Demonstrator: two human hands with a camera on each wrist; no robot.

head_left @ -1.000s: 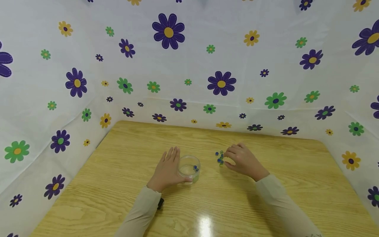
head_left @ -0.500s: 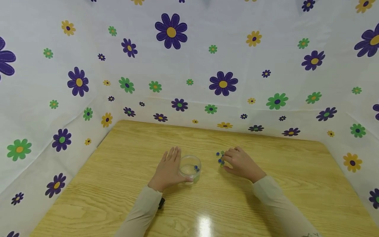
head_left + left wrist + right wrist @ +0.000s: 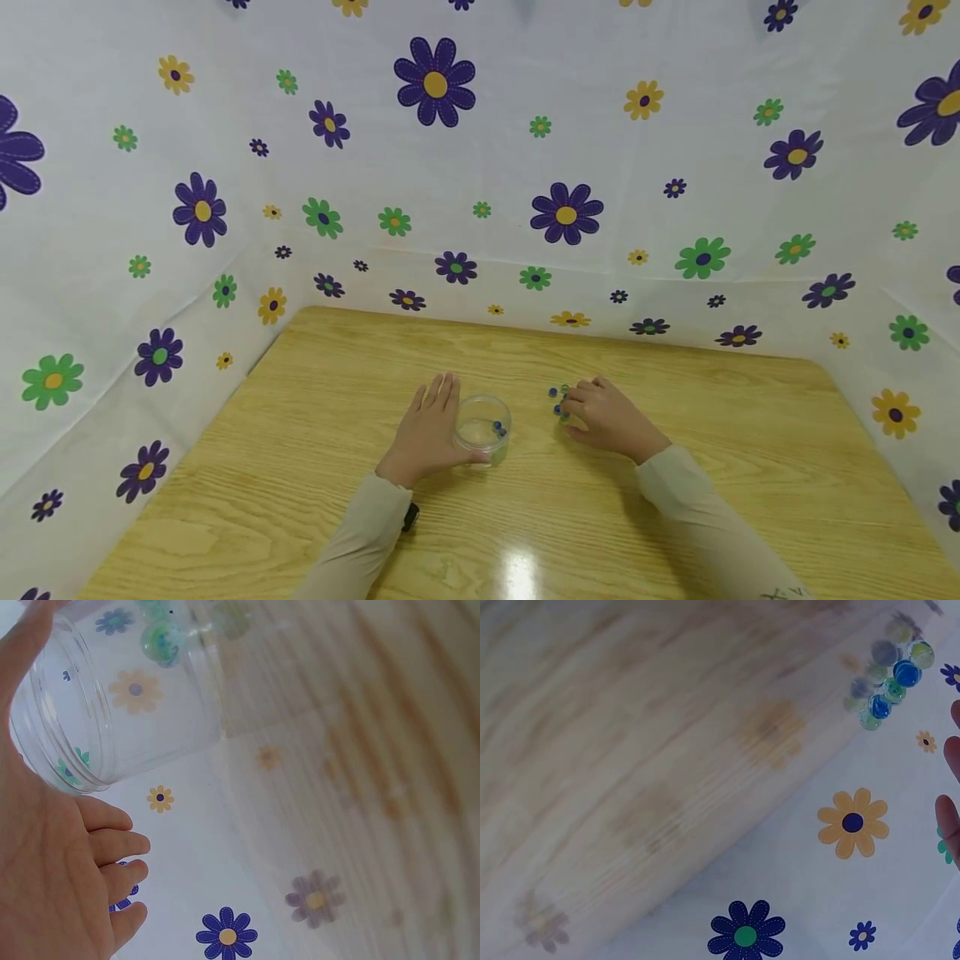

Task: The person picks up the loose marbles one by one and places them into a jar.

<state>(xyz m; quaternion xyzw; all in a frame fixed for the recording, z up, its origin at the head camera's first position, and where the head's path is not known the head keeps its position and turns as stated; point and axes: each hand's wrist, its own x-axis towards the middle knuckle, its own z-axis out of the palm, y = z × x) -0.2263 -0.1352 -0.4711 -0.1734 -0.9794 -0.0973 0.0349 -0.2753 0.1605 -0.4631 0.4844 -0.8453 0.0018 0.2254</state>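
Note:
Upright on the wooden table stands a clear round jar (image 3: 483, 408), lidless, with a few small marbles (image 3: 498, 426) at the right of its inside. My left hand (image 3: 422, 437) rests against the jar's left side, fingers straight and thumb stretched along the front. The left wrist view shows the jar's threaded rim (image 3: 79, 727) against that palm and a green-blue marble (image 3: 163, 643) inside. My right hand (image 3: 611, 421) hovers at a cluster of loose blue and green marbles (image 3: 558, 409), fingers bent, partly covering them. Its fingertips (image 3: 949, 817) appear apart from the marble row (image 3: 894, 690) in the right wrist view.
The wood-grain table (image 3: 337, 358) reaches back to a white flower-printed cloth (image 3: 480, 150), which stands behind and on both sides. A dark watch (image 3: 409, 517) shows at the left wrist. Bare wood lies between jar and marbles.
My right hand has moved slightly left and nearer, lowering over the loose marbles. My left hand and the jar stay in place; the head view has shifted a little.

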